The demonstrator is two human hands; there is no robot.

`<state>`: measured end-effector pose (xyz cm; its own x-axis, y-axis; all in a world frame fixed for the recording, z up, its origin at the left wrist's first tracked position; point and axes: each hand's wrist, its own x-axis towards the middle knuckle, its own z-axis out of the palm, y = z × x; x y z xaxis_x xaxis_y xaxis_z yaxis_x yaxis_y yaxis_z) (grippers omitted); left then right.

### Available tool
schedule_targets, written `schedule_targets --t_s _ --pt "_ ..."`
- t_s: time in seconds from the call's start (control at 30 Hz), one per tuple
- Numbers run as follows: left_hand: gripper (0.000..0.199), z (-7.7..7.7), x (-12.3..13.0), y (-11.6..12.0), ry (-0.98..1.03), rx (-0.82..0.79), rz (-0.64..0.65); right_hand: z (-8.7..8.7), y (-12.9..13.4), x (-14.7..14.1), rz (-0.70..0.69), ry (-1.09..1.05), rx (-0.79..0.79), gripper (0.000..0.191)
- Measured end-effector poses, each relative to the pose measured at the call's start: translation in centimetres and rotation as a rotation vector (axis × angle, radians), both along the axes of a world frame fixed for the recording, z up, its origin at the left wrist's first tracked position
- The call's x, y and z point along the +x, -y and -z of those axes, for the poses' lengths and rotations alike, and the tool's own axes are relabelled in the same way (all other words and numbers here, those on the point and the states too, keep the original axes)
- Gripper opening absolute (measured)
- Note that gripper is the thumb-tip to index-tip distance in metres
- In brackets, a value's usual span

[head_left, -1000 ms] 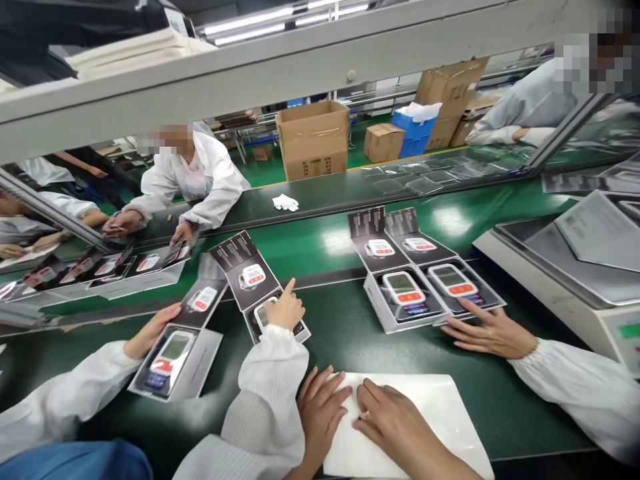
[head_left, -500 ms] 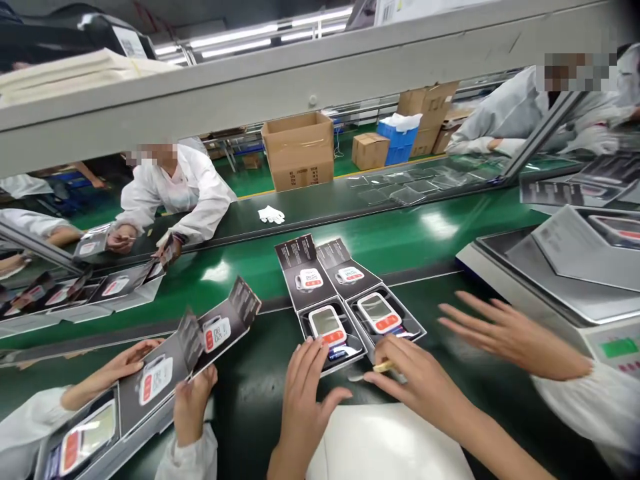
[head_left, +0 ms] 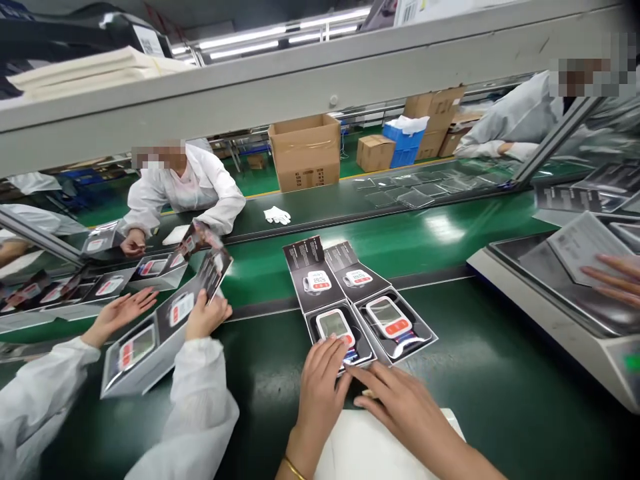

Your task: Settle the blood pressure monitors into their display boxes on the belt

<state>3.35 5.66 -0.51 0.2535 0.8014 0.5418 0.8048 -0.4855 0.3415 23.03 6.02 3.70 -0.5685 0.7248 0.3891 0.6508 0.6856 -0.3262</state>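
Observation:
Two open boxes lie side by side on the dark green surface, lids folded back. My left hand (head_left: 323, 380) rests its fingers on the near end of the left box (head_left: 314, 320), over the lower part of the white and orange monitor (head_left: 333, 325). Close beside it, my right hand (head_left: 400, 400) is at that box's near corner, fingers bent around a small yellowish item (head_left: 370, 394) that is mostly hidden. The right box (head_left: 423, 338) holds another monitor (head_left: 386, 316) and is not held. A white sheet-like object (head_left: 367, 447) lies under my wrists.
At the left, a co-worker's hands are at an open box (head_left: 150, 360). On the right stands a scale-like device (head_left: 550, 320) with packages on it and another person's fingers. Beyond the green belt (head_left: 425, 233) lies a white glove (head_left: 277, 215).
My right hand has moved left from the right box to the left box. The co-worker's box at the left has moved away toward the belt. The hand at the right has shifted over the device.

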Motion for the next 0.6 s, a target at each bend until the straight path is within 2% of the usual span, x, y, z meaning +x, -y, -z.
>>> schedule_targets --t_s 0.07,0.17,0.27,0.33,0.4,0.47,0.5,0.6 --pt "0.046 -0.2 -1.3 0.1 -0.057 0.03 -0.005 0.3 1.0 -0.1 0.036 0.002 -0.029 0.042" --pt "0.04 -0.6 -4.6 1.1 -0.176 0.138 -0.022 0.2 2.8 0.6 0.055 -0.057 -0.205 0.047" --pt "0.039 -0.6 -7.3 3.5 -0.239 0.246 -0.158 0.6 4.9 1.7 0.048 -0.015 -0.394 0.021" --pt "0.041 -0.3 -7.4 5.7 -0.246 0.256 -0.168 1.7 6.4 2.0 0.03 0.089 -0.458 0.009" --pt "0.041 0.1 -6.1 7.7 -0.258 0.155 0.016 3.2 7.5 1.8 0.012 0.194 -0.466 0.018" --pt "0.039 0.5 -4.4 9.1 -0.267 -0.053 0.229 4.5 8.3 1.1 0.009 0.267 -0.436 0.023" --pt "0.039 0.8 -3.6 9.6 -0.269 -0.163 0.291 5.0 8.5 0.7 0.009 0.294 -0.417 0.025" --pt "0.043 1.3 -2.6 10.0 -0.245 -0.371 0.311 5.0 9.0 -0.7 -0.034 0.344 -0.402 0.031"
